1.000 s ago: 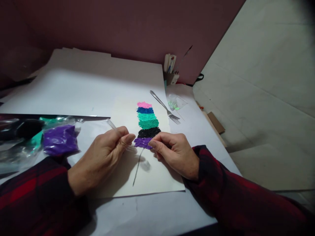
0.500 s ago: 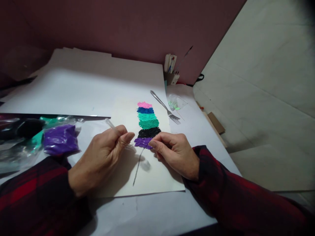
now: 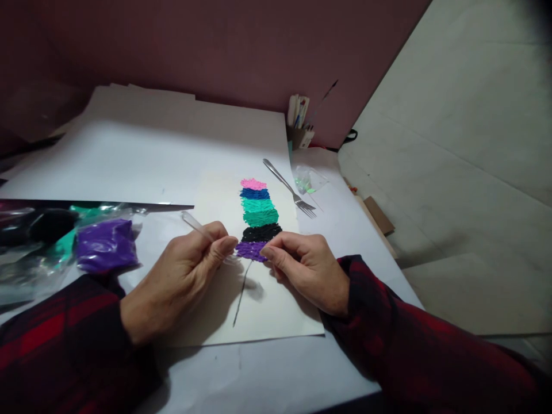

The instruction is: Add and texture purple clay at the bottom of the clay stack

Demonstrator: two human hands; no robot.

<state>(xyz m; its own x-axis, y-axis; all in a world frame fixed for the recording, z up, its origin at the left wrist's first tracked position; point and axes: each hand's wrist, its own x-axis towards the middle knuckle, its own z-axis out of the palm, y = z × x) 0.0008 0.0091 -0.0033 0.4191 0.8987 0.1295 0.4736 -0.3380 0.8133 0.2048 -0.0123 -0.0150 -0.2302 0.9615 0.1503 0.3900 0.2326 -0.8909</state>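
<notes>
A sheet of cream paper [image 3: 276,313] lies on the table with stacked bands of textured clay [image 3: 259,215]: pink, blue, two green, black and purple at the bottom, above a thin drawn line. My left hand [image 3: 181,276] grips a clear plastic tool [image 3: 194,224], its tip down at the left edge of the purple band. My right hand [image 3: 302,267] rests on the paper with closed fingers, its fingertips pressing the right edge of the purple band.
A metal fork [image 3: 290,188] lies right of the clay bands. Plastic bags of purple clay [image 3: 106,244] and green clay [image 3: 69,238] sit at the left. A small bag [image 3: 309,179] and a holder with pens [image 3: 299,123] stand near the wall. The table's right edge drops to the floor.
The free end of the clear tool has tipped slightly to the left and lower in my left hand. My right hand has stayed in place.
</notes>
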